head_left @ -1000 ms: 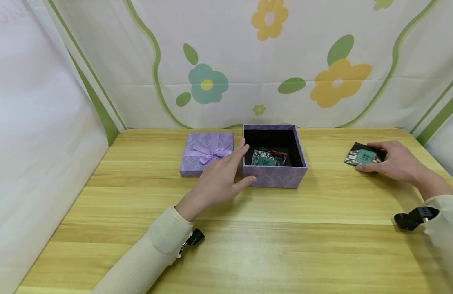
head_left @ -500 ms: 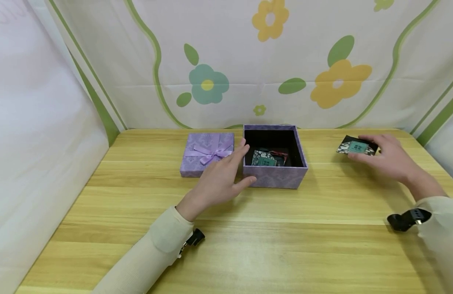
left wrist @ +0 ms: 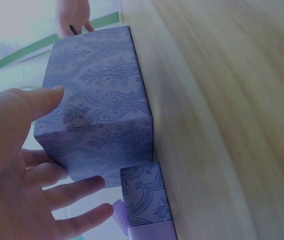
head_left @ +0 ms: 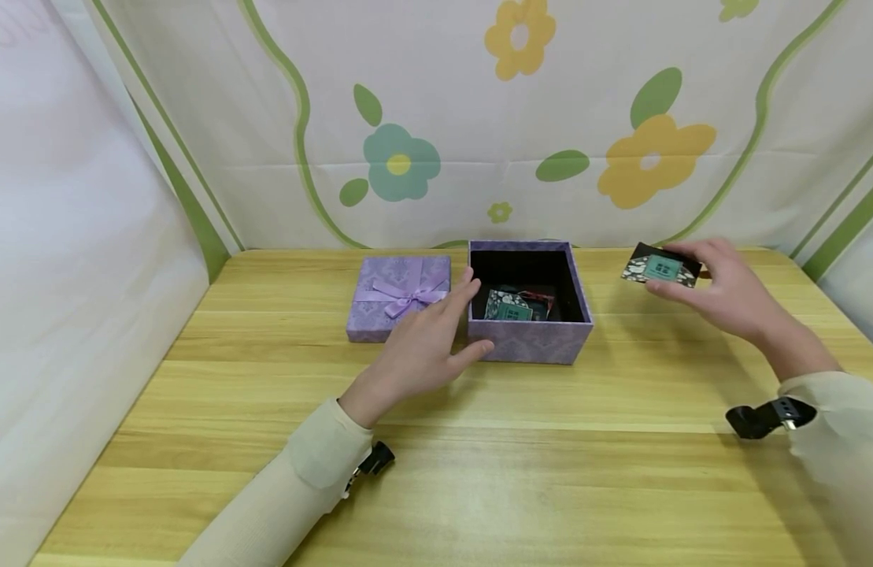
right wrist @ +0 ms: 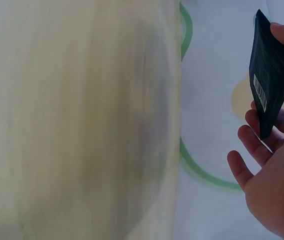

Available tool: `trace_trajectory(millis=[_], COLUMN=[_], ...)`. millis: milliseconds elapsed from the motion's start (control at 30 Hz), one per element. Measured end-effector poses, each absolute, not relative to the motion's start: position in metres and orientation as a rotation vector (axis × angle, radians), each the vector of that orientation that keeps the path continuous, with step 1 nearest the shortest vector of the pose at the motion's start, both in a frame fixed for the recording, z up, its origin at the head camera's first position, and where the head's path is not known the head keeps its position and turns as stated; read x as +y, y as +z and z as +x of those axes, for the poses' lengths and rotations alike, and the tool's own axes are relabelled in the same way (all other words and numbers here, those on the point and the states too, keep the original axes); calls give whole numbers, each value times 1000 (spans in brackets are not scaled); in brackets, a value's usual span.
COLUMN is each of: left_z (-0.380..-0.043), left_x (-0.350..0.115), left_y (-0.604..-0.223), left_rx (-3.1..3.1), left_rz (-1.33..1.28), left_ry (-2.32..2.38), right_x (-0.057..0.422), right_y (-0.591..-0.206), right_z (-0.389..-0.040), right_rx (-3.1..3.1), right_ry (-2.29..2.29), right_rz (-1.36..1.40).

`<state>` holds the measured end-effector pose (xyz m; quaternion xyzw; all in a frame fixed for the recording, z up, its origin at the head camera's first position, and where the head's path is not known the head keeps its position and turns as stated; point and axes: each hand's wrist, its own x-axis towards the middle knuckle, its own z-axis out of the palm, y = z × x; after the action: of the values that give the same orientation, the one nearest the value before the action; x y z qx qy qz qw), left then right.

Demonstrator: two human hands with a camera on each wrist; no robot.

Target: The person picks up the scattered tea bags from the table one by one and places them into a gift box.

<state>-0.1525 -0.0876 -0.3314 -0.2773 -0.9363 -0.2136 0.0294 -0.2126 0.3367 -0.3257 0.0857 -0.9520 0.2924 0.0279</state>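
A purple patterned gift box [head_left: 531,342] stands lidless at the back middle, its inside black. Several dark sachets [head_left: 510,305] with green labels and some red lie in it. My left hand [head_left: 422,346] is at the box's left front corner, fingers spread and straight, thumb before the front wall; the left wrist view shows the thumb over the box side [left wrist: 97,85]. To the right, my right hand [head_left: 726,287] pinches a dark sachet [head_left: 663,268] with a green label between thumb and fingers, raised above the table. Its black back with a barcode [right wrist: 260,93] faces the right wrist camera.
Left of the box lies its purple lid [head_left: 401,295] with a ribbon bow, partly behind my left hand. A white curtain [head_left: 464,118] with flowers hangs along the table's back edge. The wooden table [head_left: 479,472] spreads in front.
My right hand has lifted the sachet from the table on the right and carried it leftward, toward the box. The left hand has stayed in place.
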Motion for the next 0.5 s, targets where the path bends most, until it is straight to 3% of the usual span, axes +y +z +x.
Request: trace_trajectory(millis=[500], left_z=[-151], left_x=[-88], left_y=[-330], left_rx=[-2894], left_rz=[-851], left_ry=[-673], right_x=[280], right_y=[-296], right_z=[-206], right_rx=[-2853], right_ry=[1019], right_rz=[451])
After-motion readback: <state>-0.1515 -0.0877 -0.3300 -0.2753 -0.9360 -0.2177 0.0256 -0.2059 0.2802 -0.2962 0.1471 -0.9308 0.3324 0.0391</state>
